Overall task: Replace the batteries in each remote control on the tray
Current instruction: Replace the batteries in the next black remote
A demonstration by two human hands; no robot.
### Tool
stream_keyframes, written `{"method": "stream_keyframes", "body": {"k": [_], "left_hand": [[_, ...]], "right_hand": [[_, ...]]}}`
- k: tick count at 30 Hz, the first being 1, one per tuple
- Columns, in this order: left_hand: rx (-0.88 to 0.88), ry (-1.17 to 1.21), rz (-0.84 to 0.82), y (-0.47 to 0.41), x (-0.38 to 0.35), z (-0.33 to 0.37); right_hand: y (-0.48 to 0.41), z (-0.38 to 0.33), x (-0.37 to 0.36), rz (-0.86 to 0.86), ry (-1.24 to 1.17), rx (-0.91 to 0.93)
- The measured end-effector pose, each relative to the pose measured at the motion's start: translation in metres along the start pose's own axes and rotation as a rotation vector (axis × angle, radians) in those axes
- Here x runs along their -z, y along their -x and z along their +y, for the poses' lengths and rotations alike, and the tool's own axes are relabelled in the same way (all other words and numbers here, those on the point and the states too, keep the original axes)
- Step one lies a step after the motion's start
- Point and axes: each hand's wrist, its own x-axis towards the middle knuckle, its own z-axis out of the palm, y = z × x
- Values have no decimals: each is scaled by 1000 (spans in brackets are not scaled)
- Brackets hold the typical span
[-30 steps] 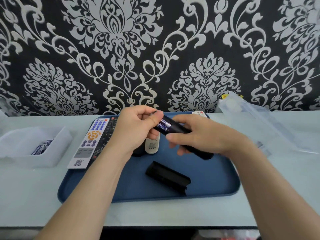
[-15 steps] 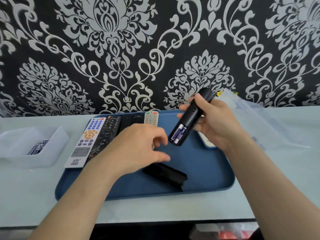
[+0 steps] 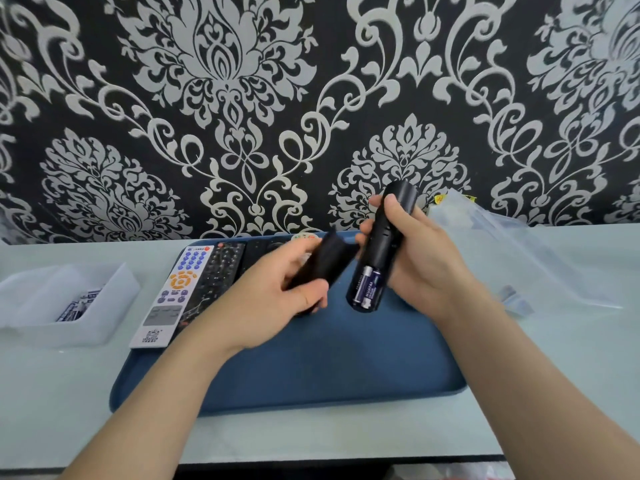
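My right hand (image 3: 420,258) grips a black remote (image 3: 382,244) held upright above the blue tray (image 3: 311,375). Its back faces me and the open compartment at the lower end shows two blue batteries (image 3: 367,287). My left hand (image 3: 273,299) holds the black battery cover (image 3: 323,263) just left of the remote, close to it but apart. On the tray's left end lie a white remote (image 3: 173,296) with blue and orange buttons and a black remote (image 3: 216,271) beside it. Further remotes at the tray's back are mostly hidden behind my hands.
A white plastic box (image 3: 65,303) holding batteries stands on the table to the left of the tray. A clear plastic bag (image 3: 512,251) lies at the right, against the patterned wall. The table's front edge runs just below the tray.
My left hand has picked the battery cover up from the tray and raised it beside the remote. My right hand has tipped the remote more upright.
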Motion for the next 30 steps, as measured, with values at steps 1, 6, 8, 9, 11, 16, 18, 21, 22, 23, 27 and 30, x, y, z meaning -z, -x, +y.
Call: {"method": "stream_keyframes", "body": {"k": [1,6,8,9,11,16,18,21,22,23,27,30], "left_hand": [[23,107,30,-1,-2,0],[10,-49,61,-5,-15,1],[-34,-294,86,-5,-19,1],[-61,-445,115,-5,-20,0],[-129,-611,202,-5,-19,-1],[-235,-660,344,0,-26,2],[-267,-754,370,0,-27,2],[-291,-839,393,-1,-25,1],[-293,-855,376,-1,-24,2],[-291,-869,346,0,-24,4],[-303,-898,241,4,-26,7],[-246,-969,129,5,-22,6]], "right_hand": [[0,2,-2,-15,-47,-20],[2,8,-12,-86,-183,-50],[2,11,-14,-100,-217,-74],[2,12,-14,-96,-226,-84],[2,13,-14,-78,-223,-90],[3,16,-17,-83,-258,-99],[4,18,-19,-71,-268,-110],[4,20,-19,-49,-279,-117],[3,20,-19,-42,-274,-112],[3,19,-18,-35,-267,-106],[0,15,-14,-8,-236,-85],[-1,15,-12,4,-217,-99]]}}
